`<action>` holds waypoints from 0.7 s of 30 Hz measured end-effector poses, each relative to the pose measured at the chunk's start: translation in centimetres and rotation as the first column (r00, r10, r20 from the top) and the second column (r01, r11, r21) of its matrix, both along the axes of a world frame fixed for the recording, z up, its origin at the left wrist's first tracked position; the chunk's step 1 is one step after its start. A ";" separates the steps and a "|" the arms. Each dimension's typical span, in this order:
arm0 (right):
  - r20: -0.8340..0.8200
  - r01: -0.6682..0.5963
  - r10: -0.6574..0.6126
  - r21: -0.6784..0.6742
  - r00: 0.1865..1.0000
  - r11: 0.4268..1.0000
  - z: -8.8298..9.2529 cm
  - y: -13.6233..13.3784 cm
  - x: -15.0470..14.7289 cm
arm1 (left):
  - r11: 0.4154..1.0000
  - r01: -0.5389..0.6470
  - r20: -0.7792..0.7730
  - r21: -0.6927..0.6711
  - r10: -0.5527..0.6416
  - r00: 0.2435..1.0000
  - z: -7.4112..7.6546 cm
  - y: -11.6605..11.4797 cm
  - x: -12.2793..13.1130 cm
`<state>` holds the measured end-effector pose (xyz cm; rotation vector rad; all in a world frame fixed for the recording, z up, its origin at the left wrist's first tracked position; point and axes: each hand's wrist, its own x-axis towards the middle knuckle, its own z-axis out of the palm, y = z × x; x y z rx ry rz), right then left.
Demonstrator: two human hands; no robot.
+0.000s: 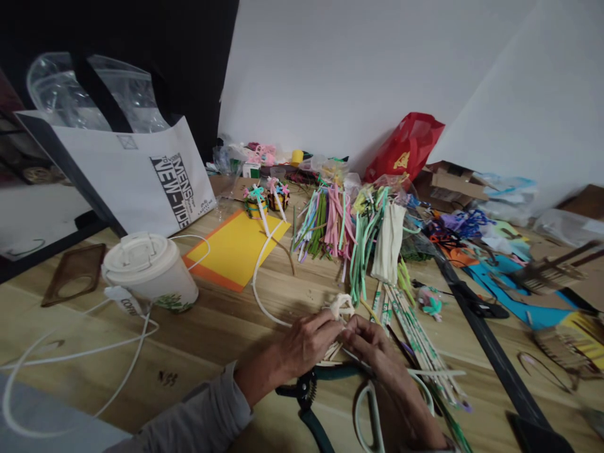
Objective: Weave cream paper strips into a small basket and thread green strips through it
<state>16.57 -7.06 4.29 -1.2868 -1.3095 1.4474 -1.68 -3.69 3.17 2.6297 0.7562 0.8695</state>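
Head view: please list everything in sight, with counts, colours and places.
Wooden table: one, pale, under everything.
Lidded cup: one, white with green print, left.
Tote bag: one, white and black, back left.
Card: one, yellow on orange, back centre.
Strip bundles: several, pink and green, back centre.
Plastic bag: one, red, back right.
Striped sticks: many, white and green, right of hands.
Pliers: one, teal handles, below hands.
Woven piece: one, cream, between hands.
Left hand: one, holding woven piece.
Right hand: one, holding woven piece.
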 end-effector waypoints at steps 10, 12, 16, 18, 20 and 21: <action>0.273 -0.099 0.051 0.162 0.961 0.982 0.5 -0.1 1.0 | 0.963 -0.030 0.117 -0.267 0.063 0.991 -0.1 0.6 0.6; 0.353 -0.134 0.046 0.229 0.934 0.964 0.8 -0.2 1.1 | 0.897 -0.020 0.149 -0.442 0.096 0.984 0.1 0.9 0.6; 0.480 -0.239 0.032 0.376 0.877 0.895 1.0 -0.2 0.8 | 0.574 0.150 0.243 -0.805 0.088 0.966 0.0 1.7 0.2; 0.524 -0.276 0.022 0.412 0.851 0.869 0.8 -0.1 0.6 | 0.389 0.256 0.321 -0.885 0.111 0.940 -0.3 2.0 0.0; 0.542 -0.277 0.000 0.431 0.840 0.859 0.5 0.0 0.5 | 0.293 0.316 0.370 -0.902 0.150 0.917 -0.6 2.3 -0.1; 0.542 -0.269 -0.012 0.436 0.841 0.859 0.3 0.1 0.5 | 0.276 0.327 0.380 -0.904 0.165 0.910 -0.8 2.3 -0.1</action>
